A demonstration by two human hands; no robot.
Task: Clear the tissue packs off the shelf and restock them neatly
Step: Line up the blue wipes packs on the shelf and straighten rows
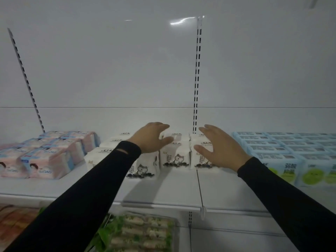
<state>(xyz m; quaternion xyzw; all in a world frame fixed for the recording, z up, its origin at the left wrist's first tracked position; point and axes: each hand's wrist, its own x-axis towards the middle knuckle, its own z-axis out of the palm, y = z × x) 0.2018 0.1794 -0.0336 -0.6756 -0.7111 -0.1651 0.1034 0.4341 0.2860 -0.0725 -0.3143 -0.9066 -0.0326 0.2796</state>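
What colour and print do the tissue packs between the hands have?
White tissue packs with a black ink-style cat drawing and dark lettering; seen in the head view.

white shelf (163, 190): pink packs (45, 155), white tissue packs (174, 151), blue packs (291, 151).

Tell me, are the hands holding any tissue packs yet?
Not yet. The left hand and right hand hover open over the white tissue packs with spread fingers, curled round nothing.

Glossy white back panel (109, 70) catching glare at 1 o'clock, smooth matt white shelf (172, 188), soft plastic-wrapped white tissue packs (174, 153), shiny pink film packs (45, 160) at 9 o'clock, matt black cloth sleeves (87, 193)
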